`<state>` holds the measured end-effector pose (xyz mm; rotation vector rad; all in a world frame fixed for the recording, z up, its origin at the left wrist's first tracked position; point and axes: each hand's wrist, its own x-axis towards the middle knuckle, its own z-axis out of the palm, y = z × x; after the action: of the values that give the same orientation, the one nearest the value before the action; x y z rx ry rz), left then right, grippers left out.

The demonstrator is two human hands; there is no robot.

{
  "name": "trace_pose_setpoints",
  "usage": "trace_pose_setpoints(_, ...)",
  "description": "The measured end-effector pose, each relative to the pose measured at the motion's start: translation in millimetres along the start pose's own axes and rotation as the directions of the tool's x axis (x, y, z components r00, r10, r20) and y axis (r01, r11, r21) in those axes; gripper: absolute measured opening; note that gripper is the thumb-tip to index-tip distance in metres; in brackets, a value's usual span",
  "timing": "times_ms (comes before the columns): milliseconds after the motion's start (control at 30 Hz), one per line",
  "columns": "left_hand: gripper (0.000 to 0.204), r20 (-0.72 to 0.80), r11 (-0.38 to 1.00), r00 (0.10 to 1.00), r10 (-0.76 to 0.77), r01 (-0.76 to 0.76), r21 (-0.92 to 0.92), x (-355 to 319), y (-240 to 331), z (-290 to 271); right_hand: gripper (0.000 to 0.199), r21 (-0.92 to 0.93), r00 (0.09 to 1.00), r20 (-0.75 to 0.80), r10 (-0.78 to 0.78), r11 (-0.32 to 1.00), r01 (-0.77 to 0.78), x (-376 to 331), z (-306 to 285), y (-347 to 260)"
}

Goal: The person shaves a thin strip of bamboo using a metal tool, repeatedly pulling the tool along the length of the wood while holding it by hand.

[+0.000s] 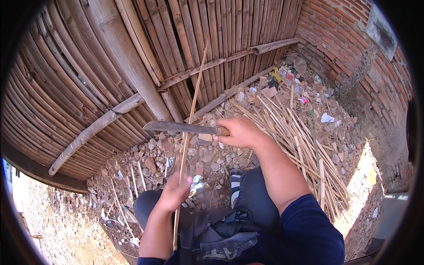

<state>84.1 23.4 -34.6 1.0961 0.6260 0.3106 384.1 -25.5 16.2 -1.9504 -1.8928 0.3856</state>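
Here the left hand (174,192) closed its grip around a long thin pale bamboo strip (191,117), held upright near the knees. The right hand (238,131) clasped the wooden handle of a dark flat-bladed knife (176,127), its blade touching the strip. Split bamboo sticks (296,132) lay right, before a woven bamboo wall (110,66).

Single head-worn fisheye view, looking steeply down from close above the person's lap and forearms. Faces a bamboo fence (132,66) and brick wall (353,48); edges bend toward the dark circular rim.
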Motion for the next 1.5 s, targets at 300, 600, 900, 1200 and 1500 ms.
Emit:
trace_pose_setpoints(300, 0.025, 0.032, 1.000, 0.999, 0.011, -0.012, 0.015, -23.1, 0.9, -19.7, 0.037, -0.117, 0.996, 0.062, -0.065, 0.990, 0.072, 14.4, 8.9, -42.5)
trace_pose_setpoints(600, 0.036, 0.126, 0.991, 0.990, 0.056, -0.070, 0.113, -31.2, 4.1, -22.4, 0.030, 0.100, 0.976, -0.138, 0.166, 0.983, -0.153, 24.0, 14.1, -21.8)
trace_pose_setpoints(900, 0.040, 0.306, 0.999, 0.952, 0.010, 0.000, -0.034, -36.8, 10.5, -13.7, 0.036, 0.248, 0.954, -0.104, 0.280, 0.936, -0.248, 23.6, 9.9, -5.8)
trace_pose_setpoints(1200, 0.041, 0.374, 0.998, 0.926, -0.052, 0.037, 0.048, -31.6, 9.5, -13.7, 0.031, -0.023, 0.969, 0.003, -0.248, 0.969, 0.248, 12.4, 19.3, -33.3)
trace_pose_setpoints(1500, 0.042, 0.442, 0.987, 0.897, -0.016, 0.085, -0.136, -27.6, 2.3, -10.1, 0.037, 0.299, 0.953, -0.246, 0.179, 0.949, -0.102, 19.7, 17.2, 4.9)
